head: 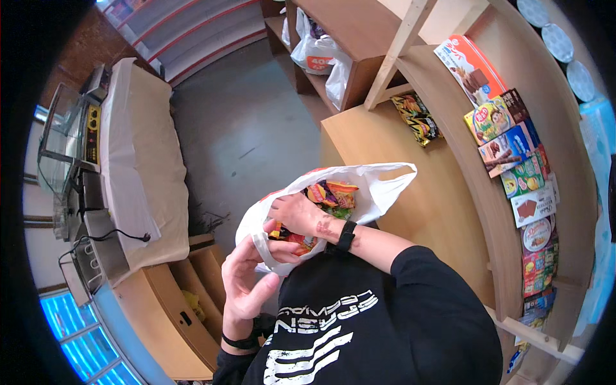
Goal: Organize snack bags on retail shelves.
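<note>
A white plastic carrier bag (380,192) hangs open in front of my body. Several colourful snack packets (332,195) lie inside it. Through one of the bag's handles goes my left hand (255,269), the strap looped over its fingers, thumb apart. My right hand (298,214) reaches into the bag's mouth among the packets; its fingertips are hidden, so whether it grips a packet cannot be told. Each wrist wears a black band.
At right, a wooden shelf (433,96) holds boxed snacks (500,149), with black-and-yellow packets (416,118) below. Filled white bags (313,53) sit in a brown shelf unit ahead. A cloth-covered counter (154,168) with a glass-sided appliance (67,125) stands left, above a wooden cabinet (159,317).
</note>
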